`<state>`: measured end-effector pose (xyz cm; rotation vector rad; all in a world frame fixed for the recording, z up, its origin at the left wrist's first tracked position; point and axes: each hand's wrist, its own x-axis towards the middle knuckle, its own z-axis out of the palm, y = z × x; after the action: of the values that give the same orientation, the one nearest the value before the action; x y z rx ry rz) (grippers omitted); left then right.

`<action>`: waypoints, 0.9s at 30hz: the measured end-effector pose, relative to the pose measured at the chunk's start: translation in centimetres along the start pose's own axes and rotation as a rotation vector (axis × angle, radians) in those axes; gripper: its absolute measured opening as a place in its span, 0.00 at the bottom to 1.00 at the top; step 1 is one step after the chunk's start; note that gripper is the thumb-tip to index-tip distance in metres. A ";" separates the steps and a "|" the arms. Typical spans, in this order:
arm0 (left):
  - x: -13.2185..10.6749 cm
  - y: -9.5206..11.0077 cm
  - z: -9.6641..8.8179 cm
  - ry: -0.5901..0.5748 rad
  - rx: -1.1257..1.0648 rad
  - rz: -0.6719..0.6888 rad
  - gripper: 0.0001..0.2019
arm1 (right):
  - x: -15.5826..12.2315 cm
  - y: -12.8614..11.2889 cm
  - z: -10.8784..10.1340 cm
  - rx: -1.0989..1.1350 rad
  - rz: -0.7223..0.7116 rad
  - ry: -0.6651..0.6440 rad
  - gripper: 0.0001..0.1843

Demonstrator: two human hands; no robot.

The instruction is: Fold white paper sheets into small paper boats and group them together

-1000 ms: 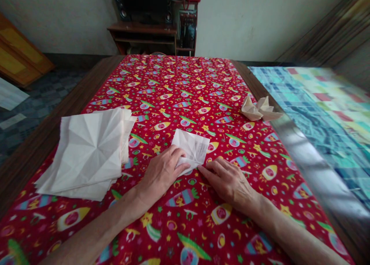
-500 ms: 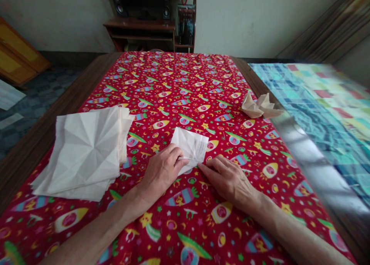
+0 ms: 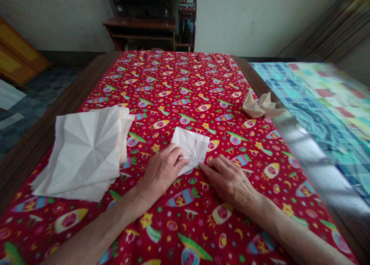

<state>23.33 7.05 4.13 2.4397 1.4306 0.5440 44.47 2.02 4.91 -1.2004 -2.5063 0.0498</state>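
A small folded sheet of white paper (image 3: 191, 143) lies on the red cloth in front of me, with crease lines and some faint print near its right edge. My left hand (image 3: 164, 165) is closed on its lower left part, thumb and fingers pressed to the fold. From the other side, my right hand (image 3: 228, 178) reaches in with its fingers curled, and the index fingertip touches the paper's lower right corner. The part of the paper under my left fingers is hidden.
A stack of creased white paper squares (image 3: 89, 149) lies on the left. Folded paper shapes (image 3: 261, 105) stand at the table's right edge. The patterned red cloth (image 3: 179, 95) covers the wooden table (image 3: 69, 91). A checkered bed (image 3: 318, 103) adjoins on the right.
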 end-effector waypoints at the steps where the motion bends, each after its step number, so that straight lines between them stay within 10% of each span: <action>1: 0.0 0.0 0.0 -0.003 0.003 -0.004 0.08 | 0.0 0.0 0.0 -0.001 0.004 0.003 0.14; 27: 0.4 -0.1 0.1 0.009 -0.074 -0.082 0.15 | 0.8 -1.0 -0.1 -0.132 0.019 -0.001 0.13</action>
<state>23.45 7.43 4.00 2.3132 1.4796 0.5792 43.24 2.00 5.41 -1.2757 -2.5332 -0.1112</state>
